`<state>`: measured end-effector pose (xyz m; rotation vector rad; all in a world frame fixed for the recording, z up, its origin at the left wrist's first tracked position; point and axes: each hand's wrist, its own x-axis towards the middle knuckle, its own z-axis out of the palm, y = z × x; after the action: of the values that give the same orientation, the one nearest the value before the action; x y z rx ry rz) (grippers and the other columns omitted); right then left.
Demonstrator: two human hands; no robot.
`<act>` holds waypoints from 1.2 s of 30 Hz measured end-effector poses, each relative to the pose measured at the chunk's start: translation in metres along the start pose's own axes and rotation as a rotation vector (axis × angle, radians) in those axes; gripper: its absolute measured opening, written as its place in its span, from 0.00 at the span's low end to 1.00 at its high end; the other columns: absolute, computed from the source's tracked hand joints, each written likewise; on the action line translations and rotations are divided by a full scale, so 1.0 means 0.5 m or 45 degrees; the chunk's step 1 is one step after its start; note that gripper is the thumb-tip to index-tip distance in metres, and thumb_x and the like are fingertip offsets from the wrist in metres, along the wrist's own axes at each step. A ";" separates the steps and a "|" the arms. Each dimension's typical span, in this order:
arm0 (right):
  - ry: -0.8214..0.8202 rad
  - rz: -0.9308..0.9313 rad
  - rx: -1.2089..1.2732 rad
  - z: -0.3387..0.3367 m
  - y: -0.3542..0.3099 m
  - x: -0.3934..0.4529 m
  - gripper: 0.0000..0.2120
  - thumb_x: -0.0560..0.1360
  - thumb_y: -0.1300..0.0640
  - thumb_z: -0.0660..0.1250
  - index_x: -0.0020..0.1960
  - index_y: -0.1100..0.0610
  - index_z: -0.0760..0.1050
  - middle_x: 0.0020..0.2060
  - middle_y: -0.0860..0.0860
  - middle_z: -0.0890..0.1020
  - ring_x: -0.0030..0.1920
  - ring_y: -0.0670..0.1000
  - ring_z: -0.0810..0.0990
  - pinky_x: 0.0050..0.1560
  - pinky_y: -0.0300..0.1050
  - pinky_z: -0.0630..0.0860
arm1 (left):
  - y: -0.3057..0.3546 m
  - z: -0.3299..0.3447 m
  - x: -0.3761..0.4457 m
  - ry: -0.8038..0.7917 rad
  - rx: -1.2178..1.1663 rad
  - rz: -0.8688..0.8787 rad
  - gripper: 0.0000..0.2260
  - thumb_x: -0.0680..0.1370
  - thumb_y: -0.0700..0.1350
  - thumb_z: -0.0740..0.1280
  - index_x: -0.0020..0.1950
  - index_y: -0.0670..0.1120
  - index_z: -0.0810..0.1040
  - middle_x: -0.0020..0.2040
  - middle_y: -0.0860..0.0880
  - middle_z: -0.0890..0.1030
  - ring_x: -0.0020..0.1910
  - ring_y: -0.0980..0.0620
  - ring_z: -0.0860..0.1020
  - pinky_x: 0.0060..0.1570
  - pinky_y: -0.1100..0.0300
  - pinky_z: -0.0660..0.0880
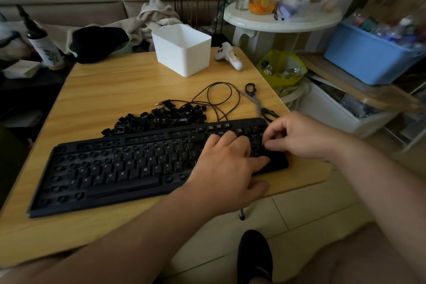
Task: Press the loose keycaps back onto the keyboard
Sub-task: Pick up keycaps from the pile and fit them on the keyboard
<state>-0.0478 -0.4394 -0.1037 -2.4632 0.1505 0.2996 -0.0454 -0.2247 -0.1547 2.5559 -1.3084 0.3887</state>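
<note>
- Keyboard (129, 168): black, lying slantwise along the near half of the tabletop (115, 90), its right end close to the right edge. Many sockets stand bare, chiefly in the top rows and at the left end; the letter keys in the middle are fitted.
- Loose keycaps (161, 116): a black heap on the tabletop just behind the keyboard's far edge, toward the middle.
- Left hand (227, 166): palm down on the right part of the keyboard, fingers fairly straight and resting flat on the keys; nothing gripped.
- Right hand (297, 136): over the keyboard's right end, fingers curled, thumb and fingertips drawn together at the number-pad area. Whether a keycap sits between them cannot be told.
- Cable (221, 97): black, looped on the tabletop behind the keycaps.
- Scissors (258, 101): beside the cable, near the right edge.
- White bin (182, 49): at the far edge, middle.
- White controller (230, 55): just right of the bin, at the far right corner.
</note>
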 end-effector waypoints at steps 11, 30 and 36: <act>-0.047 -0.040 -0.016 0.002 0.002 0.001 0.07 0.77 0.57 0.75 0.43 0.46 0.86 0.36 0.53 0.83 0.36 0.47 0.76 0.41 0.46 0.75 | 0.005 0.005 -0.003 0.069 0.021 -0.032 0.15 0.80 0.59 0.62 0.65 0.62 0.81 0.45 0.52 0.71 0.46 0.48 0.70 0.46 0.51 0.66; -0.040 0.056 0.061 0.007 0.004 0.008 0.05 0.78 0.59 0.74 0.46 0.49 0.85 0.28 0.32 0.80 0.38 0.40 0.77 0.43 0.41 0.69 | -0.003 0.014 -0.008 0.135 -0.061 -0.028 0.13 0.79 0.59 0.65 0.61 0.62 0.84 0.43 0.56 0.74 0.48 0.50 0.73 0.47 0.52 0.67; -0.068 0.001 -0.243 0.004 -0.021 0.002 0.07 0.81 0.56 0.70 0.45 0.48 0.83 0.29 0.37 0.77 0.36 0.43 0.72 0.36 0.41 0.65 | 0.000 0.016 -0.007 0.118 -0.042 -0.041 0.14 0.79 0.59 0.64 0.62 0.61 0.83 0.45 0.55 0.74 0.49 0.49 0.72 0.48 0.52 0.66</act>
<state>-0.0453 -0.4299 -0.0993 -2.6407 0.1041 0.3962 -0.0464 -0.2249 -0.1632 2.4969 -1.2292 0.4691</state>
